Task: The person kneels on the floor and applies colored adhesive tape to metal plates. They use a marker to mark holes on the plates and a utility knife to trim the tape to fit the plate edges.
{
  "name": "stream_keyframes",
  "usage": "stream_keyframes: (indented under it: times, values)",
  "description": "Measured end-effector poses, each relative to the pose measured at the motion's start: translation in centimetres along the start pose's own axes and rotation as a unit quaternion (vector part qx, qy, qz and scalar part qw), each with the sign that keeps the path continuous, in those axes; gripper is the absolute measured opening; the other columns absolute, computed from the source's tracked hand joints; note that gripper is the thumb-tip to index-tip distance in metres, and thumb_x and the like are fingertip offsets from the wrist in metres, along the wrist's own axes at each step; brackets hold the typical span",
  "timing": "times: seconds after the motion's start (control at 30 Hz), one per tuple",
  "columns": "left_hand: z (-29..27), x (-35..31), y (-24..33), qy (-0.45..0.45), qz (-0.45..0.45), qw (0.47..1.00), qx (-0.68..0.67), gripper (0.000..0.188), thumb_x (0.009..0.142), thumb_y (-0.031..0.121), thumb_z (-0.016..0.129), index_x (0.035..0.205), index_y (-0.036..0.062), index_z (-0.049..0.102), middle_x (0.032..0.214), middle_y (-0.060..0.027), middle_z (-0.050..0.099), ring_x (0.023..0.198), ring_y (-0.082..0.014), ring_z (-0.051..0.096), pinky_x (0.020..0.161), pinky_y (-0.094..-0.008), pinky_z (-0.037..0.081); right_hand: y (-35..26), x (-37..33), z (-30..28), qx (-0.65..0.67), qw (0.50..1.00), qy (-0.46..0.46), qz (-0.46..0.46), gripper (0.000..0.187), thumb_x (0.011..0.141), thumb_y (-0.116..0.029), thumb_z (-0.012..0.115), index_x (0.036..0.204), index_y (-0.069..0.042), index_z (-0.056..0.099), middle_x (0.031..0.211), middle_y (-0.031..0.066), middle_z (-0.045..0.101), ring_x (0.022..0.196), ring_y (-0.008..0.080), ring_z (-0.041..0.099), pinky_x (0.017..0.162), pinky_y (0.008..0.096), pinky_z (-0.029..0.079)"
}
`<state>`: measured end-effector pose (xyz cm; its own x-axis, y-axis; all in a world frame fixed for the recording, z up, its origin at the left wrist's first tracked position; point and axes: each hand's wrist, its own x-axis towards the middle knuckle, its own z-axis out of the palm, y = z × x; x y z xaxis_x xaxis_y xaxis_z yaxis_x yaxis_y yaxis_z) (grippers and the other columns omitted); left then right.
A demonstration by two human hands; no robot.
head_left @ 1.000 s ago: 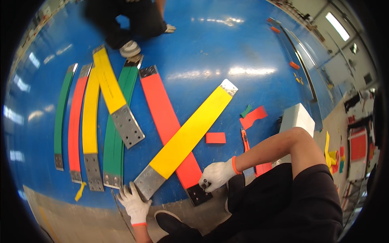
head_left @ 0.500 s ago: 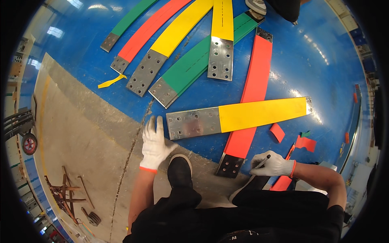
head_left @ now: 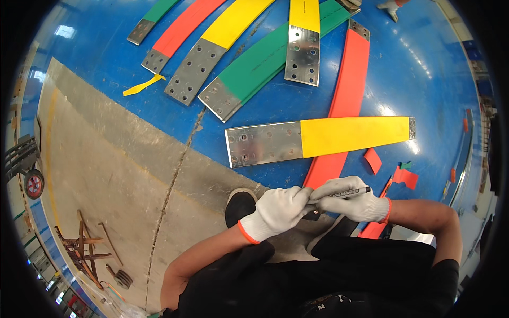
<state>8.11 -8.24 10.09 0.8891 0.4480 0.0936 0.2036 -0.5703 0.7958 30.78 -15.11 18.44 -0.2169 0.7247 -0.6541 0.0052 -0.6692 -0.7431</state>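
Note:
In gloved fingers my right hand (head_left: 365, 205) grips a grey-and-black marker pen (head_left: 350, 194), which points left. My left hand (head_left: 280, 211), also in a white glove with an orange cuff, is closed around the pen's left end; its tip is hidden there. Beyond the hands lies a flat bar with a yellow sleeve (head_left: 355, 137) and drilled, bare metal ends. It rests across a red-sleeved bar (head_left: 347, 95), whose near metal end is mostly covered by my hands. Neither hand touches the yellow bar.
Farther off on the blue floor lie green (head_left: 254, 74), yellow (head_left: 238, 24) and red (head_left: 188, 26) sleeved bars. Red scraps (head_left: 405, 177) sit to the right. Rusty metal pieces (head_left: 85, 249) and a wheeled cart (head_left: 32, 180) stand left. Another person's gloved hand (head_left: 391, 7) shows at the top.
My left hand has left the yellow bar's metal end and moved right to the marker pen in my right hand, closing on its end. The view has shifted slightly.

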Motion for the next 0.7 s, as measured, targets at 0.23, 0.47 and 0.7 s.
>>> stream_keyframes:
  times: [0.23,0.47,0.7]
  values:
    - [0.1,-1.1,-0.3,0.036,0.043,0.992,0.115,0.049,0.09,0.033,0.08,0.123,-0.0025,0.068,0.071,-0.006,0.061,0.055,-0.0219,0.064,0.051,-0.0345,0.052,-1.0,1.9,0.9,0.12,0.979,0.068,0.149,0.039,0.106,-0.015,0.042,0.122,0.005,0.071,0.075,0.009,0.071,0.062,0.0145,0.067,0.061,0.0278,0.055]
    - [-2.9,-2.1,-0.9,-0.104,0.05,0.986,-0.119,0.03,0.099,0.035,0.072,0.107,0.0063,0.067,0.072,-0.0123,0.068,0.059,-0.0329,0.069,0.05,-0.0441,0.052,-2.4,0.4,1.8,-0.013,0.997,-0.071,-0.035,0.036,0.102,-0.006,0.044,0.13,0.001,0.066,0.083,0.0092,0.072,0.069,0.0153,0.07,0.064,0.0303,0.056]
    - [-5.1,-8.1,-8.0,-0.022,-0.069,0.997,0.012,0.021,0.094,0.026,0.078,0.107,0.0117,0.072,0.089,-0.0089,0.075,0.07,-0.0294,0.073,0.06,-0.0425,0.058,-2.9,1.7,-2.4,-0.259,0.914,-0.051,-0.308,0.031,0.082,0.002,0.066,0.112,-0.006,0.069,0.088,0.0073,0.075,0.073,0.0257,0.073,0.063,0.0374,0.058]
